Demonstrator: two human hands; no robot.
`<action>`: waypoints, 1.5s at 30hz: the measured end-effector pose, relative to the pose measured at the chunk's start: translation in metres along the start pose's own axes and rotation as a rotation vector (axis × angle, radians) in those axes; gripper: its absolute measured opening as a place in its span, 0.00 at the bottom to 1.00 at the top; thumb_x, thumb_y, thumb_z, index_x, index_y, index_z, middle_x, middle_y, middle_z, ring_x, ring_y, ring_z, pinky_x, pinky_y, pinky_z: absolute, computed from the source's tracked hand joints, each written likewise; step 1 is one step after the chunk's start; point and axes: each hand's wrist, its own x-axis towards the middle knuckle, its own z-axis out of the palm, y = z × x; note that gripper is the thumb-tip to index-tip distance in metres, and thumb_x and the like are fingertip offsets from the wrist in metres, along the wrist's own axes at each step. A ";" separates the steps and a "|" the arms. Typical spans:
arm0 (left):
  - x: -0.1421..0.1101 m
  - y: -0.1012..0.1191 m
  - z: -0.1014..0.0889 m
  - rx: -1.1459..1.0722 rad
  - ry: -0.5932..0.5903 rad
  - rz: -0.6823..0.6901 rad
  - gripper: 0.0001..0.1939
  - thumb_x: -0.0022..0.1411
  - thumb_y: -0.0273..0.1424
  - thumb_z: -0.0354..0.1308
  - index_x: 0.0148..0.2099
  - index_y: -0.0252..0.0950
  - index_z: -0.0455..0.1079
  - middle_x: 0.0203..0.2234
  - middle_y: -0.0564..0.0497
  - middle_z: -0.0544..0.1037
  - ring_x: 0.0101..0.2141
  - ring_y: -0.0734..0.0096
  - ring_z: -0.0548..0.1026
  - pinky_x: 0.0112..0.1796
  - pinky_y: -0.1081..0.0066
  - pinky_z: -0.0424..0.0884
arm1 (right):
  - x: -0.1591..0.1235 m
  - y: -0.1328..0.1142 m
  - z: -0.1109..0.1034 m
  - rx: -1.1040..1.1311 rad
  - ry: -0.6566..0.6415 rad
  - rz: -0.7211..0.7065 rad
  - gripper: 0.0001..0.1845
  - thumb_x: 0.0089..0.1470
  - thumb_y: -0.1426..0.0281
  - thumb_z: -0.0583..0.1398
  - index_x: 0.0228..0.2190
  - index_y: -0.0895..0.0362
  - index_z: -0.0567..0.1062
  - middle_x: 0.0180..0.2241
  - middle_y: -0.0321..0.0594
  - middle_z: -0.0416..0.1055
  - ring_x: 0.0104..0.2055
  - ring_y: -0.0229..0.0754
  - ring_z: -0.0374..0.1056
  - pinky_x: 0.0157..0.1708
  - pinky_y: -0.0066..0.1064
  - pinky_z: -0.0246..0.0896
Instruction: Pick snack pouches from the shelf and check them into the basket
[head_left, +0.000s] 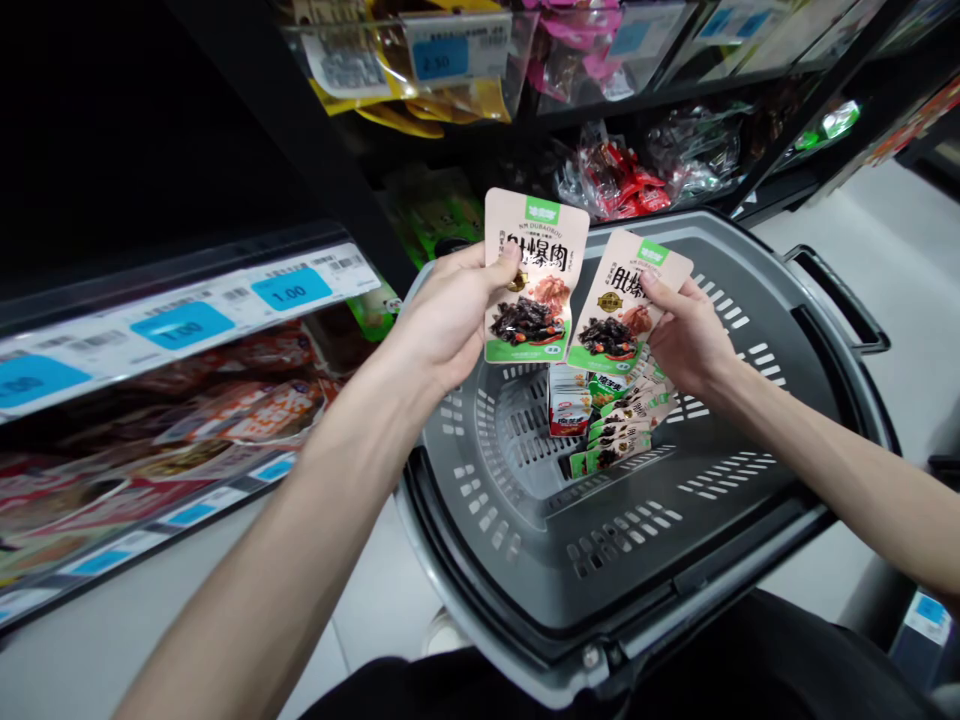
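Observation:
My left hand (461, 310) is closed on a pale pink and green snack packet (531, 285), its thumb pressed on the printed front. In my right hand (690, 335) is a matching snack packet (626, 305), pinched at its right edge. The two packets are side by side, fronts up, their lower corners close together. Both are held over a grey plastic shopping basket (480, 570) with slotted walls. Inside the basket stand several similar packets (619, 435) in a row, beside some red and white packets (570, 405). My hands partly cover the packets they hold.
To the left, a shelf with price labels (291, 290) holds orange and red food packs (255, 415). Ahead, hanging yellow packs (427, 105) and red packs (630, 180) fill dark shelves. The basket's handle (844, 300) sticks out at right, above the pale floor (885, 225).

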 end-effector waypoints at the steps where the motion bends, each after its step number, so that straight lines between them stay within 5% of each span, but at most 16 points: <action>1: 0.000 0.000 0.000 -0.006 -0.001 0.002 0.14 0.69 0.35 0.57 0.52 0.37 0.77 0.45 0.46 0.84 0.54 0.52 0.78 0.55 0.52 0.77 | 0.000 0.000 0.000 0.002 -0.006 0.001 0.26 0.46 0.52 0.72 0.46 0.47 0.76 0.54 0.37 0.77 0.61 0.53 0.68 0.59 0.50 0.68; 9: 0.000 0.001 0.001 -0.041 -0.024 -0.008 0.22 0.68 0.47 0.59 0.53 0.34 0.75 0.48 0.45 0.83 0.58 0.47 0.74 0.59 0.53 0.73 | 0.000 -0.002 0.000 0.106 0.006 0.042 0.26 0.42 0.55 0.74 0.43 0.48 0.77 0.54 0.36 0.78 0.62 0.54 0.68 0.61 0.51 0.66; 16: -0.003 0.003 0.004 -0.027 -0.020 -0.041 0.31 0.71 0.54 0.47 0.61 0.35 0.71 0.52 0.44 0.81 0.61 0.46 0.71 0.60 0.50 0.71 | 0.000 0.000 -0.001 0.162 0.000 0.038 0.24 0.40 0.55 0.75 0.40 0.46 0.79 0.52 0.32 0.79 0.61 0.54 0.69 0.62 0.52 0.65; 45: -0.002 0.004 0.004 0.002 -0.010 -0.060 0.31 0.72 0.53 0.46 0.62 0.36 0.70 0.52 0.44 0.81 0.59 0.46 0.74 0.57 0.49 0.74 | 0.000 -0.001 0.000 0.126 0.000 0.032 0.24 0.40 0.53 0.75 0.39 0.45 0.78 0.52 0.33 0.79 0.61 0.56 0.69 0.60 0.55 0.66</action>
